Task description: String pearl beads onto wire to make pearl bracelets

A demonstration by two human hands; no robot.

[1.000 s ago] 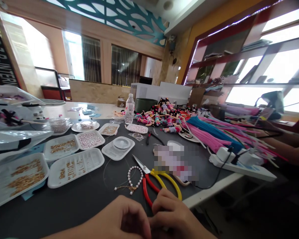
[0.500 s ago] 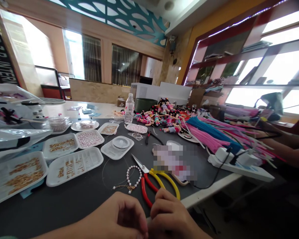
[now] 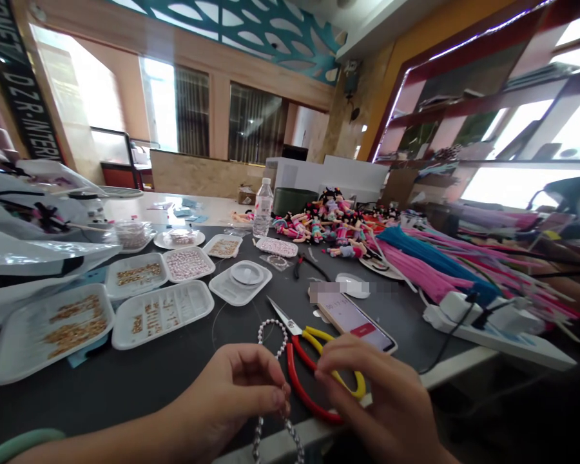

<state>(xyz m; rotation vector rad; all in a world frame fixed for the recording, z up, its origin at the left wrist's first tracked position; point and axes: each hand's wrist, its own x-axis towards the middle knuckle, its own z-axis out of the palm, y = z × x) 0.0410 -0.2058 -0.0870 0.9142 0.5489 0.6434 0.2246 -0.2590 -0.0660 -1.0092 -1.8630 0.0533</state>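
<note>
My left hand [image 3: 244, 386] pinches a strung bead bracelet [image 3: 296, 444] near its end, and the silvery loop hangs below the fingers at the bottom edge. To its right, my right hand [image 3: 377, 399] is raised with thumb and forefinger close together; anything between them is too small to make out. Scissors [image 3: 292, 328] with one red and one yellow handle lie on the dark mat [image 3: 174, 374], blades pointing away, partly behind my right hand. A pale bead bracelet [image 3: 284, 332] rests left of the scissors, its near part hidden by my left hand.
White trays [image 3: 203, 303] with gold findings and pink beads spread over the left. A phone [image 3: 362, 316] lies beyond my right hand, near a power strip [image 3: 512, 345]. Behind are a water bottle [image 3: 263, 209], small dolls [image 3: 333, 222] and pipe cleaners [image 3: 415, 258]. Another person's arm [image 3: 570, 283] shows at right.
My hands have risen and moved apart. The hanging bead bracelet now shows in my left hand. The camera view has shifted left, so the table things sit further right.
</note>
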